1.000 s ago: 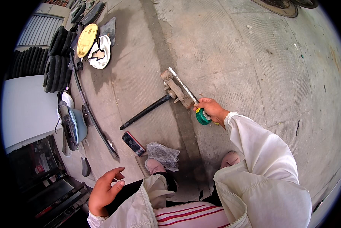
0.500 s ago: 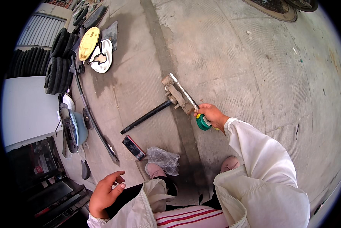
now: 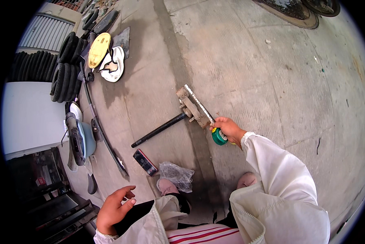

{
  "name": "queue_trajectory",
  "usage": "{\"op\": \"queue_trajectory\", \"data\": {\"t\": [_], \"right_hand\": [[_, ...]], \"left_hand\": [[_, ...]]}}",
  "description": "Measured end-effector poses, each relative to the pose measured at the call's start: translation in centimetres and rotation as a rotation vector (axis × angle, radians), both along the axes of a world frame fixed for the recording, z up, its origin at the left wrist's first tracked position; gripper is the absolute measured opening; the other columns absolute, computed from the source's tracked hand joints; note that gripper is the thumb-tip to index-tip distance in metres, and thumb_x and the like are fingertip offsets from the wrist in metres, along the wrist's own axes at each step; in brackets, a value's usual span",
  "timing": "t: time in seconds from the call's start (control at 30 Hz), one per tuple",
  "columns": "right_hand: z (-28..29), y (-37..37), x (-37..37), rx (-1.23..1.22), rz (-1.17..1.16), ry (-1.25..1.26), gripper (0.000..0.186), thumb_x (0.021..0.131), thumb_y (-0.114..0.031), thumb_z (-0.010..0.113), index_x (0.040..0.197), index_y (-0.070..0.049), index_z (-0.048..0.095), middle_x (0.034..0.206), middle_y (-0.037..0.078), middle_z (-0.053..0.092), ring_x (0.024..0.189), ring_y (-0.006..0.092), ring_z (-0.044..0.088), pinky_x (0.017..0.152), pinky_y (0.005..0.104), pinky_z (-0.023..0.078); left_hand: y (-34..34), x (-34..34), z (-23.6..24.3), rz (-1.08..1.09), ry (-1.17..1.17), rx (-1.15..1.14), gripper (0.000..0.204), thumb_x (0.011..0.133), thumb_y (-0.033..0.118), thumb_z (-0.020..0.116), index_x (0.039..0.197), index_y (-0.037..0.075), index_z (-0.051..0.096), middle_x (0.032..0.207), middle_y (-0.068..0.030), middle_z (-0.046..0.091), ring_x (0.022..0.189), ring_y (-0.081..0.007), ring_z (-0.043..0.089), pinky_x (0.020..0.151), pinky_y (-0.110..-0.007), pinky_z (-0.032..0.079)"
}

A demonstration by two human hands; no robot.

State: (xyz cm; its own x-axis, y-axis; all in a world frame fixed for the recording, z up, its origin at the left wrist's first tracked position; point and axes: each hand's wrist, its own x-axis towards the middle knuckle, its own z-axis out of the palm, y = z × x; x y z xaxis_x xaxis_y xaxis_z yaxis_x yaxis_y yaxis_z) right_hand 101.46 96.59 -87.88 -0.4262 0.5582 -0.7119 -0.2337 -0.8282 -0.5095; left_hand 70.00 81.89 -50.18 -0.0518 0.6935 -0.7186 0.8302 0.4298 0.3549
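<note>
My right hand grips a green tape measure. Its blade is pulled out alongside a rusty metal fork clamp on the pavement, which has a long black tube extending down-left from it. My left hand hangs above my left leg, empty, its fingers loosely bent and apart. A red-edged phone lies left of a crumpled clear plastic bag beside my shoes.
Left are stacked tyres, a long dark pole, yellow and white panels, a pale blue part, a white board and a dark rack. Wheels stand top right.
The whole scene sits slightly lower in the picture than a second ago. My right hand stays on the tape measure alongside the clamp. My left hand remains open.
</note>
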Motion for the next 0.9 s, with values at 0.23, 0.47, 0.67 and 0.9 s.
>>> {"op": "queue_trajectory", "data": {"t": [0.23,0.47,0.67,0.9], "right_hand": [[-0.09,-0.09,0.02,-0.003,0.007,0.015,0.009,0.092,-0.008,0.061,0.098,-0.003,0.064,0.088,0.008,0.07,0.075,0.0132,0.063,0.068,0.0265,0.052],[0.39,0.02,0.0,-0.009,-0.001,-0.001,0.011,0.09,-0.006,0.061,0.098,0.001,0.064,0.088,0.01,0.069,0.076,0.0152,0.065,0.071,0.0274,0.052],[0.18,0.0,0.15,0.012,0.007,0.008,0.012,0.09,-0.006,0.061,0.099,0.001,0.064,0.088,0.01,0.069,0.076,0.0152,0.065,0.071,0.0273,0.052],[0.01,-0.07,0.2,-0.005,0.007,0.017,0.009,0.092,-0.008,0.062,0.098,-0.003,0.063,0.089,0.008,0.07,0.075,0.0131,0.063,0.067,0.0267,0.052]], "left_hand": [[-0.1,0.01,-0.05,-0.002,0.001,0.003,0.043,0.092,0.02,0.066,0.129,0.002,0.057,0.097,-0.0128,0.068,0.087,-0.0226,0.065,0.077,-0.033,0.051],[-0.16,-0.08,-0.12,-0.011,-0.003,0.008,0.042,0.092,0.019,0.066,0.129,0.002,0.057,0.098,-0.0126,0.068,0.087,-0.0225,0.065,0.078,-0.033,0.051],[0.11,0.33,-0.02,-0.015,0.006,0.003,0.042,0.091,0.018,0.066,0.129,0.002,0.057,0.097,-0.0121,0.067,0.086,-0.0219,0.065,0.078,-0.033,0.05],[0.02,0.26,-0.07,0.004,0.001,-0.006,0.041,0.092,0.018,0.065,0.129,0.002,0.057,0.095,-0.0119,0.067,0.085,-0.0217,0.064,0.078,-0.032,0.05]]}}
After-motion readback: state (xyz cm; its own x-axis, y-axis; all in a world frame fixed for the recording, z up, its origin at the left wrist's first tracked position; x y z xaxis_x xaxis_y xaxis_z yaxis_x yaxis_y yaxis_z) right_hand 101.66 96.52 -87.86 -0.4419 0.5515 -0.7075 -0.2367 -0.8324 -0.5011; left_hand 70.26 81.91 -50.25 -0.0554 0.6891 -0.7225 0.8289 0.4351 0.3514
